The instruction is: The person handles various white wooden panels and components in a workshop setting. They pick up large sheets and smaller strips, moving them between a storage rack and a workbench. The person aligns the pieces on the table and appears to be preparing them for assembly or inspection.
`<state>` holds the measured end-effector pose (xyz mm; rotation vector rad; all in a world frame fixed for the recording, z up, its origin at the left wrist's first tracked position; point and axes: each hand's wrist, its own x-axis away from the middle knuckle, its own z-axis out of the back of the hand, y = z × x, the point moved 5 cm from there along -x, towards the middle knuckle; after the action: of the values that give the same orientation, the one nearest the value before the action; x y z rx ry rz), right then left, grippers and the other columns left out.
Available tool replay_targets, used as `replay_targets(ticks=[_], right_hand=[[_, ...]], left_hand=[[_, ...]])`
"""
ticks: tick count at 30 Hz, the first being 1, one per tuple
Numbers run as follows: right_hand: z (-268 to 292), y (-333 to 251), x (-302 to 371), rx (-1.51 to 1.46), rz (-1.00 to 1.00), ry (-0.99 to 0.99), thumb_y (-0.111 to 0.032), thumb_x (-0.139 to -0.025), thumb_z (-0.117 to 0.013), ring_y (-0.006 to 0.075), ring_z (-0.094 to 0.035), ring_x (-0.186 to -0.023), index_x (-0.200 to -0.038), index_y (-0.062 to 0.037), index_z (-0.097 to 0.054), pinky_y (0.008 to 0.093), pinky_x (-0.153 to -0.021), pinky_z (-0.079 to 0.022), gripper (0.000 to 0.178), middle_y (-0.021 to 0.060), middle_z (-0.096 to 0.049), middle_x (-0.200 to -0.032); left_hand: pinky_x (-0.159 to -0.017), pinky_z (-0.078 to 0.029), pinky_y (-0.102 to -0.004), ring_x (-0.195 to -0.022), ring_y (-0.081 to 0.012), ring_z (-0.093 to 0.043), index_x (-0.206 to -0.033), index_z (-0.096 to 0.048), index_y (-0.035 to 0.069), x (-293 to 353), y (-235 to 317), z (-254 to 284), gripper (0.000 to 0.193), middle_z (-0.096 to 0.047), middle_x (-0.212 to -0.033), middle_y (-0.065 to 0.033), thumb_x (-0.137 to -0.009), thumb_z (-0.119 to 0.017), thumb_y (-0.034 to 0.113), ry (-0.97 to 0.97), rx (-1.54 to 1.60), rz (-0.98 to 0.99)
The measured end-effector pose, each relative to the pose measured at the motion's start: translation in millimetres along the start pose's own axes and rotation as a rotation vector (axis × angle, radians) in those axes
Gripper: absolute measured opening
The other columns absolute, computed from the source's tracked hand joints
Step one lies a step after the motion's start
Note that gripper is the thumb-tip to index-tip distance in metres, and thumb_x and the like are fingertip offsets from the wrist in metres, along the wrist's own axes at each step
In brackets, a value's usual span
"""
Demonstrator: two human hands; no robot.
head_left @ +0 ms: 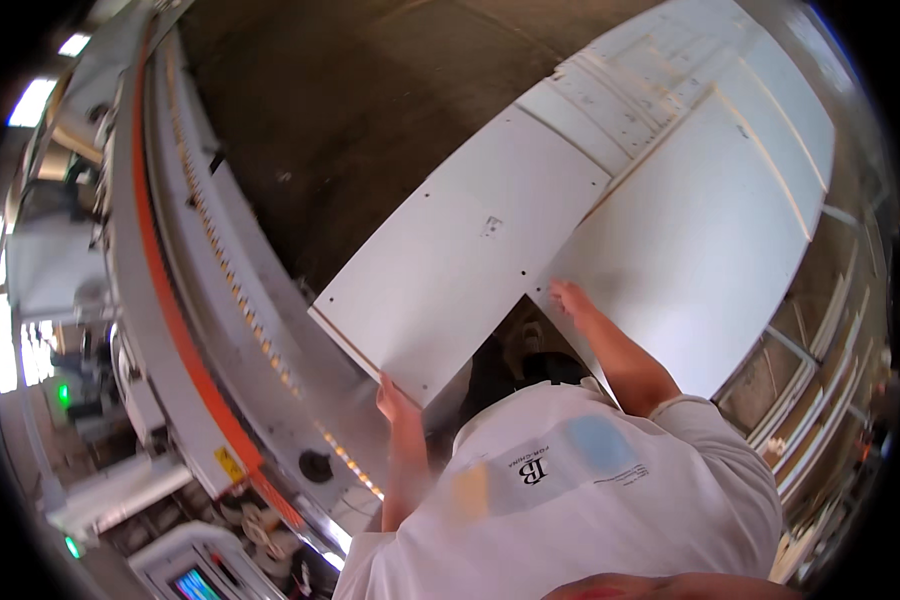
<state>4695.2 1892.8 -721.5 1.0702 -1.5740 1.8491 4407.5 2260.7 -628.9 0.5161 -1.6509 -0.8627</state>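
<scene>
- Judged step: steadying white panel (425,270), left edge of board stack (690,265).
- Left hand (399,404) at panel end, right hand (570,299) at stack's near corner; finger closure: cannot tell.
- Next calls for level support.

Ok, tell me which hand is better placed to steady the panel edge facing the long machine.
Likely the left hand: it is at that edge of the white panel, on the side toward the long machine. The right hand sits farther from it.
</scene>
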Motion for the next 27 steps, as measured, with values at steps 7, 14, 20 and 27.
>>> replay_targets(ticks=[7, 14, 20, 27], right_hand=[[-29, 30, -62, -0.304, -0.108, 0.099, -0.049, -0.089, -0.073, 0.0162, -0.056, -0.089, -0.107, -0.0123, -0.063, 0.0372, -0.080, -0.051, 0.042, 0.0013, -0.061, -0.096], [-65, 58, 42, -0.204, -0.085, -0.199, -0.047, -0.096, -0.067, 0.0122, -0.061, -0.096, -0.122, -0.0148, -0.062, 0.0306, -0.084, -0.050, 0.041, -0.0020, -0.066, -0.106], [-133, 110, 146, 0.038, -0.003, -0.525, -0.043, -0.097, -0.066, 0.0128, -0.064, -0.098, -0.122, -0.0122, -0.059, 0.0304, -0.082, -0.050, 0.040, -0.0009, -0.066, -0.110], [-237, 210, 266, 0.446, -0.002, -0.820, -0.038, -0.096, -0.069, 0.0138, -0.064, -0.085, -0.108, -0.0105, -0.060, 0.0306, -0.072, -0.054, 0.031, 0.0019, -0.064, -0.099]], left_hand=[[-0.058, -0.043, -0.0325, -0.064, -0.0129, -0.052, -0.088, -0.066, -0.003, 103, -16, 56, 0.042, -0.057, -0.071, -0.0006, -0.103, -0.057, 0.035, 0.327, 0.003, -0.108], [-0.054, -0.037, -0.0257, -0.062, -0.0064, -0.047, -0.087, -0.065, 0.001, 224, -53, 165, 0.038, -0.054, -0.069, 0.0043, -0.104, -0.059, 0.034, 0.550, 0.024, -0.130], [-0.057, -0.036, -0.0255, -0.063, -0.0071, -0.046, -0.086, -0.066, 0.004, 321, -121, 304, 0.034, -0.053, -0.071, 0.0047, -0.102, -0.060, 0.033, 0.794, 0.273, -0.165], [-0.072, -0.051, -0.0347, -0.081, -0.0183, -0.063, -0.100, -0.068, 0.001, 400, -269, 484, 0.033, -0.066, -0.089, -0.0049, -0.100, -0.059, 0.033, 1.018, 0.589, -0.157]])
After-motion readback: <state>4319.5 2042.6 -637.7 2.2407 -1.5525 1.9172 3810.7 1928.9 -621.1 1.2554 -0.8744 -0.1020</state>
